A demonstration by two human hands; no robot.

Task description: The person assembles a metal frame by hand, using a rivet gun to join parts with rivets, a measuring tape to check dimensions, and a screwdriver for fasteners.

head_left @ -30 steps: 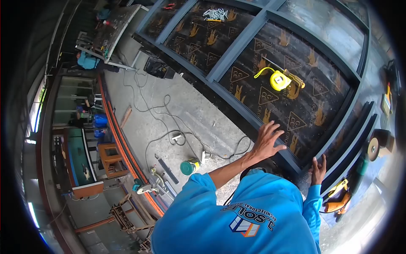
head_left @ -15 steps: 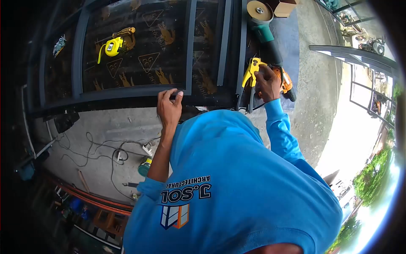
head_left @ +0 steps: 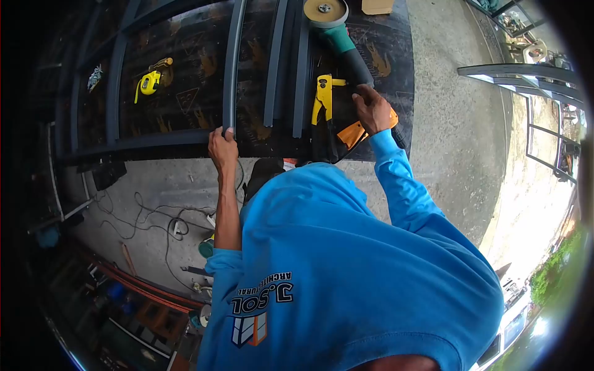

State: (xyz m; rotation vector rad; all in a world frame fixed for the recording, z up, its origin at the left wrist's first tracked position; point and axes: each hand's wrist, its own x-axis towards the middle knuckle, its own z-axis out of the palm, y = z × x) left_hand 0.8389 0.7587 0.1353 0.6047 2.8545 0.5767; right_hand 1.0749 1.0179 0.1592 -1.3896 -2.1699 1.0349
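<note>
My left hand [head_left: 223,148] is closed around the near end of a long dark metal profile [head_left: 235,62] at the workbench's edge. My right hand [head_left: 373,112] has curled fingers by the rear end of a green and black angle grinder [head_left: 346,52]; whatever they hold is hidden. Below that hand lies an orange power tool [head_left: 352,133], partly covered by it. A yellow hand tool [head_left: 323,99] lies to its left, apart from the fingers.
On the dark bench [head_left: 402,80] are a yellow tape measure [head_left: 148,82], a pile of small fasteners [head_left: 94,78], more profiles [head_left: 275,68] and a cardboard box [head_left: 377,6]. Cables [head_left: 167,219] and a green tool [head_left: 206,247] lie on the floor.
My right hand has moved away from the yellow tool to the grinder's rear end. My left hand has closed on the profile's end. The view has shifted, so bench items appear further left.
</note>
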